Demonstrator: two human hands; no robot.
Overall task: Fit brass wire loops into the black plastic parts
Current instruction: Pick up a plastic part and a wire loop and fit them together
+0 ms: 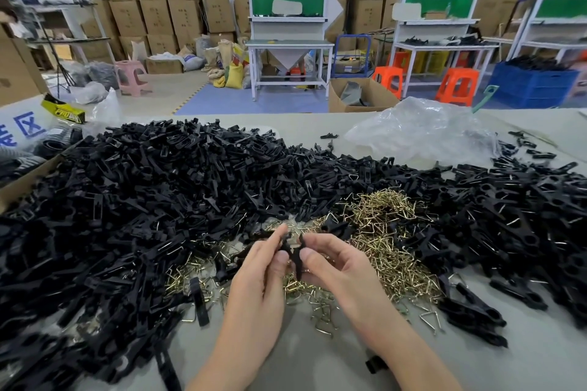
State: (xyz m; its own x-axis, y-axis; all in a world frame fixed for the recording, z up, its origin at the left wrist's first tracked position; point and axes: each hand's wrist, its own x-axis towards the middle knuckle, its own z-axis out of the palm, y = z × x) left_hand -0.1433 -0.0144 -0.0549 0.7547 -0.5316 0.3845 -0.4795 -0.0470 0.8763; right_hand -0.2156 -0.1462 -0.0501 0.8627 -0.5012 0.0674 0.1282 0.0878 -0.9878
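While left hand (254, 279) and right hand (336, 267) pinched one black plastic part (297, 259), worktop (317, 359) carried part heaps (158, 184) around brass wire loops (390, 232); cartons (152, 0) behind.

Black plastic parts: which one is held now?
The black part pinched by left hand and right hand, over the brass loops; the rest lie loose on the table.

Diffuse overhead light, moderately bright. The left hand (254, 282) and right hand (336, 267) cast only faint, soft shadows on the tabletop (317, 365); the black plastic part (297, 255) pinched between them was sharp. A clear bag (422, 133) showed pale glare. Wide-angle distortion tilted the shelving frames (540, 9) at the right edge; distant cartons (152, 3) and the corners were soft.
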